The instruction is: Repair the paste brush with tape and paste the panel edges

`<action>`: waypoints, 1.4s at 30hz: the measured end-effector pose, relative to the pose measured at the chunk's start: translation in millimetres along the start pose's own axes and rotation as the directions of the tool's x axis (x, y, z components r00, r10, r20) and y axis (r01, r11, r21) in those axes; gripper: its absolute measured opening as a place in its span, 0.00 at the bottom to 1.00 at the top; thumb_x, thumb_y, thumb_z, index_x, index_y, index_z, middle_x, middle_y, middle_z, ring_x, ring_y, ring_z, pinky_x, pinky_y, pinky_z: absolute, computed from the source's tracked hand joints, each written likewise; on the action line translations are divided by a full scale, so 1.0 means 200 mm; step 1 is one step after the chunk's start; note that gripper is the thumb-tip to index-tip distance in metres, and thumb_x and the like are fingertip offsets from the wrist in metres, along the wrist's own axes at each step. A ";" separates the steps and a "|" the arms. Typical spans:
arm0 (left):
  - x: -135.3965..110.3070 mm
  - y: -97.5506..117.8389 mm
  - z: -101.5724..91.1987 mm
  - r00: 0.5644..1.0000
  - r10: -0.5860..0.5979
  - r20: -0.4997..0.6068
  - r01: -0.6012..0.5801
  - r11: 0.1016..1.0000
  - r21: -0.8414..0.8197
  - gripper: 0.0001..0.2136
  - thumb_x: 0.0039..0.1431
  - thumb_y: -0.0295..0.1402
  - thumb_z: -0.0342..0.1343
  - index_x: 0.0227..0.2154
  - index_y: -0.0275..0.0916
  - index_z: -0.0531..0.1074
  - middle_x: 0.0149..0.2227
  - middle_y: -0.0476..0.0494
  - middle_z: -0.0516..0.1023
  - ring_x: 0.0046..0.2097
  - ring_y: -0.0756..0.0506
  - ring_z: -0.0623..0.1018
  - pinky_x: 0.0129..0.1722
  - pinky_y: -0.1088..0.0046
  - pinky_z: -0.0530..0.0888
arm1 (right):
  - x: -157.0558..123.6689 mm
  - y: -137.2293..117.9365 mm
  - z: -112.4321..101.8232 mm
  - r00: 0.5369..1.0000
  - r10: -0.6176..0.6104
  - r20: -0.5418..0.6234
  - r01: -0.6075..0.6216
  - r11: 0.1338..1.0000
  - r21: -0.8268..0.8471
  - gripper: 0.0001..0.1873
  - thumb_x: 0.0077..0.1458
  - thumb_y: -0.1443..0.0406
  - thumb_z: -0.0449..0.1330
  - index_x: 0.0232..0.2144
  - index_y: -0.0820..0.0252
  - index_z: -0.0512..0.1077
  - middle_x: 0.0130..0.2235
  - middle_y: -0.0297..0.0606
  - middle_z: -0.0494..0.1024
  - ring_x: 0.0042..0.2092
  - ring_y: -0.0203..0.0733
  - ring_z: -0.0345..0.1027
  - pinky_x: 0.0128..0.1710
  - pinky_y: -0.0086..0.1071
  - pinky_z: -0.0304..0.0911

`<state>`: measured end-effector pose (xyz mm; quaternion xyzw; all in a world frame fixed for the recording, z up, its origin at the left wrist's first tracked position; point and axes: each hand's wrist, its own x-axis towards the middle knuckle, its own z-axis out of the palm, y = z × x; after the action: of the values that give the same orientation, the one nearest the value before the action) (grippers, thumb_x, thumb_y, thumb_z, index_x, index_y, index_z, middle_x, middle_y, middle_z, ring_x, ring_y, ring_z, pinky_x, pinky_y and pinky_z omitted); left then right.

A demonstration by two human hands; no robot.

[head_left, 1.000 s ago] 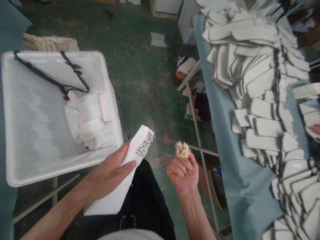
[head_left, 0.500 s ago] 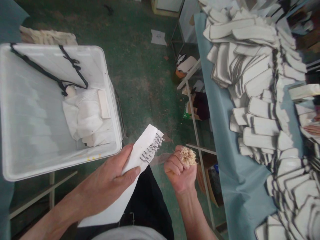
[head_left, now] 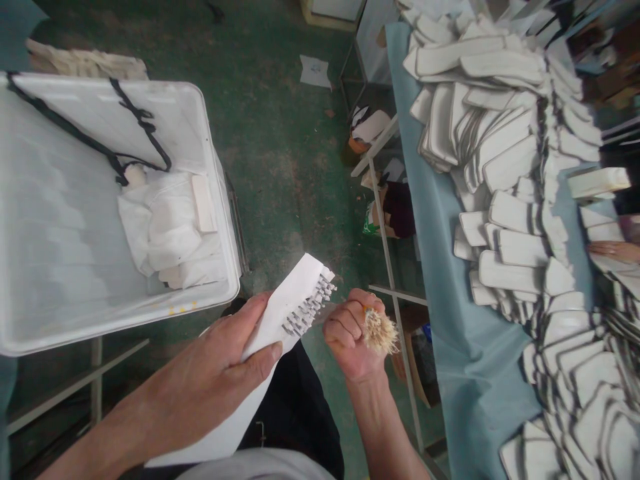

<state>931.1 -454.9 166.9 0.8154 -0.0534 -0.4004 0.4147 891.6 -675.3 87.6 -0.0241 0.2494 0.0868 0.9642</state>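
Pinching the white sheets, the left hand may drop layers if its hold loosens; the right hand is closed around a bristled brush.

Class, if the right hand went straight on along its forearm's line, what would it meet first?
The right hand would probably meet the tip of the white stack in the left hand, though depth is unclear.

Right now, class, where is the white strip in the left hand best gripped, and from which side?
Probably mid-length, from the left, as the left hand grips the white strip: it is long and narrow, slanting up to the right, and that leaves its dark-marked end, toward the right hand, uncovered.
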 end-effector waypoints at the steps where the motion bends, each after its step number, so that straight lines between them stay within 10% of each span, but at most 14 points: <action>1: -0.01 0.00 0.00 1.000 -0.004 -0.002 0.004 1.000 0.003 0.27 0.69 0.45 0.51 0.68 0.45 0.65 0.61 0.41 0.79 0.59 0.34 0.80 0.59 0.60 0.78 | 0.00 0.00 0.00 1.000 0.003 -0.008 -0.003 1.000 0.017 0.17 0.60 0.65 0.64 0.22 0.54 0.63 0.17 0.18 0.45 0.19 0.32 0.32 0.17 0.21 0.49; 17: 0.01 0.01 0.02 0.993 -0.016 -0.120 0.017 1.000 0.008 0.22 0.66 0.38 0.50 0.61 0.40 0.70 0.54 0.37 0.82 0.55 0.34 0.82 0.57 0.57 0.77 | -0.04 0.01 0.07 0.981 -0.132 -0.140 0.067 0.916 -0.395 0.16 0.55 0.59 0.68 0.25 0.53 0.64 0.16 0.14 0.37 0.18 0.30 0.26 0.15 0.21 0.43; 27: 0.12 -0.10 0.08 0.967 0.047 -0.249 -0.036 0.998 0.050 0.22 0.68 0.32 0.47 0.64 0.39 0.63 0.54 0.36 0.80 0.54 0.37 0.81 0.57 0.59 0.75 | -0.05 0.14 0.14 0.868 -0.465 -0.176 0.140 0.568 -0.811 0.16 0.57 0.50 0.65 0.29 0.55 0.72 0.17 0.23 0.62 0.17 0.31 0.52 0.17 0.24 0.51; 39: 0.13 -0.13 0.10 0.975 -0.082 -0.205 0.084 0.996 0.001 0.20 0.66 0.36 0.46 0.58 0.36 0.65 0.51 0.33 0.80 0.54 0.35 0.81 0.59 0.54 0.73 | 0.20 0.08 0.27 0.738 -0.665 -0.117 0.391 0.563 -0.728 0.06 0.56 0.59 0.60 0.31 0.54 0.69 0.20 0.21 0.61 0.19 0.30 0.54 0.20 0.24 0.54; 42: 0.15 -0.16 0.09 0.962 -0.125 -0.244 0.123 0.992 -0.023 0.17 0.66 0.37 0.47 0.55 0.36 0.66 0.50 0.35 0.80 0.52 0.35 0.80 0.58 0.54 0.74 | 0.07 0.12 0.21 0.793 -0.598 -0.114 0.278 0.523 -0.805 0.08 0.59 0.57 0.60 0.31 0.55 0.71 0.18 0.22 0.62 0.18 0.31 0.55 0.19 0.25 0.54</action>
<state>930.9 -457.5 120.4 0.8586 0.0508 -0.3220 0.3957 919.9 -646.4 117.7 -0.5015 0.3558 -0.0754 0.7850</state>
